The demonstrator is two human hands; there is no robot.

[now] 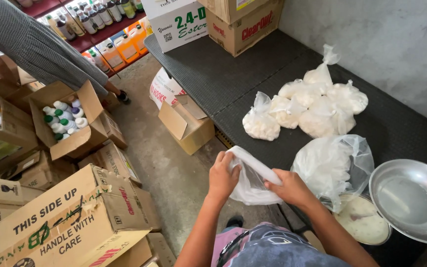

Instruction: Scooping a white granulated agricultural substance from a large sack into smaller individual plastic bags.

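Note:
Both my hands hold a thin, empty white plastic bag (253,180) at the near edge of a dark ribbed counter (223,79). My left hand (222,177) pinches its left rim, and my right hand (288,187) grips its right side. Just to the right stands a large clear bag (333,165) holding white granular material. Further back on the counter lie several small tied bags of the same white stuff (307,106).
A round metal pan (411,200) sits at the right over a pale dish (364,222). Open cardboard boxes (67,121) with capped bottles crowd the floor at left. Another person in a grey garment (35,44) stands at upper left. Boxes (243,22) sit on the counter's far end.

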